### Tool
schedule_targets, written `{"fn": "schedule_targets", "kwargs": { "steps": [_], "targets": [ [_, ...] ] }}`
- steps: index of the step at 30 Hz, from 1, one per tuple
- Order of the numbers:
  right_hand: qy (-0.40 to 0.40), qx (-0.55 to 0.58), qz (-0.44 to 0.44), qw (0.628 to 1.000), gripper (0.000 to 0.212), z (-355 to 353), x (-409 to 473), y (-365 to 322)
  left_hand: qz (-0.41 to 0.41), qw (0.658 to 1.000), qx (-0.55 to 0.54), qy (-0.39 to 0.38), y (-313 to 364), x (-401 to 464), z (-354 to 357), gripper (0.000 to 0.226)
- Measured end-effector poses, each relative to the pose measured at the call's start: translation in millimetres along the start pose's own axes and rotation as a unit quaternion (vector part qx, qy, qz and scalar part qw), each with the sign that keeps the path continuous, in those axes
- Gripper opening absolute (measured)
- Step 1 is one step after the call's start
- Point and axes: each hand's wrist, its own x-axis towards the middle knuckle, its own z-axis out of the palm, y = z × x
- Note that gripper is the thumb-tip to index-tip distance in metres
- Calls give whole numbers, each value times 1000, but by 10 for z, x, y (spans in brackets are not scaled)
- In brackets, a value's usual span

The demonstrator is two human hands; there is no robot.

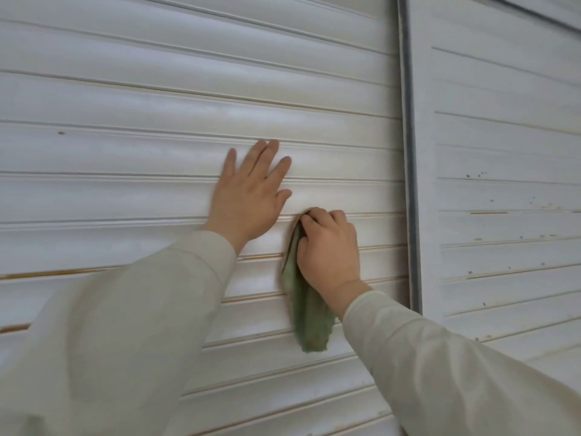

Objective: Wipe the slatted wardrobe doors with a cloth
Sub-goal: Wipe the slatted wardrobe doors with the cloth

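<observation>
Upper cloth [306, 313] hidden behind right hand [330, 247]; door slats [188, 99] cropped at every edge.

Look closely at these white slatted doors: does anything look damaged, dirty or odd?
Yes. The right door carries scattered dark specks. On the left door, brownish streaks line the slat edges at lower left, as if paint has worn away.

There is one view only, from a camera worn on the person's head. It faces straight onto the white slatted wardrobe door [195, 99] from close up, slightly tilted, so slats fill the frame. The dark vertical seam [408, 152] with the neighbouring door [509, 190] runs down the right side.
</observation>
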Motion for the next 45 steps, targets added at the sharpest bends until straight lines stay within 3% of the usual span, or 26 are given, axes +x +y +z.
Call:
{"fn": "schedule_targets", "kwargs": {
  "steps": [3, 13, 19, 22, 26, 28, 33, 36, 38, 41, 45],
  "targets": [
    [-13, -24, -4, 1000, 33, 5, -52, 128, -1, 1000, 5, 9, -175, -142, 13, 58],
    [21, -93, 114, 989, 33, -22, -37, 1058, 2, 1000, 24, 9, -420, -260, -102, 61],
    [17, -55, 198, 979, 28, 14, 9, 857, -9, 999, 40, -2, -488, -303, -135, 61],
    [28, 1, 118, 993, 31, 39, -12, 575, -19, 999, 41, -8, -514, -318, -139, 61],
    [-46, 76, -49, 995, 39, 11, 43, -67, -19, 999, 29, -5, -519, -328, -150, 61],
    [-66, 57, -57, 995, 43, -40, 68, -179, -23, 999, 23, -10, -530, -328, -156, 61],
    [-39, -56, 92, 993, 40, -81, -20, 218, -27, 999, 23, 7, -536, -337, -160, 59],
    [-110, -112, 172, 972, 71, -92, -36, 552, -25, 999, 25, 8, -541, -339, -152, 58],
    [-143, -119, 164, 969, 89, -14, 5, 746, -22, 999, 28, 10, -546, -344, -141, 58],
    [-118, -81, 162, 976, 84, 175, 147, 799, -21, 999, 31, 14, -546, -345, -119, 58],
    [-97, -22, 207, 973, 75, 206, 299, 369, -22, 999, 33, 17, -536, -335, -116, 59]
  ]
}}
